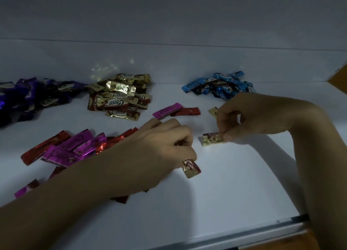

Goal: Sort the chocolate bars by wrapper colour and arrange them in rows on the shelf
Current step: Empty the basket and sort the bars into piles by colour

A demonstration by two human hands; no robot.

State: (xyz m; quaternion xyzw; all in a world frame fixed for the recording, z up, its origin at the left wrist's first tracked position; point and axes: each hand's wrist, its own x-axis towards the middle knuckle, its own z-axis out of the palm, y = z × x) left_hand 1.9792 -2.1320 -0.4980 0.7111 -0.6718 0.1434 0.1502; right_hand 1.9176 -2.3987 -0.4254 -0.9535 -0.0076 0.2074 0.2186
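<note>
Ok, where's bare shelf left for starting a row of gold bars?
Widest bare patch: front of the shelf, from the left hand and right hand down to the front edge. A narrower gap lies at the back between the gold pile and the blue pile. The left front is crowded with pink and red bars.

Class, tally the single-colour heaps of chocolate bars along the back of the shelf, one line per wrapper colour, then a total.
Purple heap: 1
Gold heap: 1
Blue heap: 1
Total: 3
</note>
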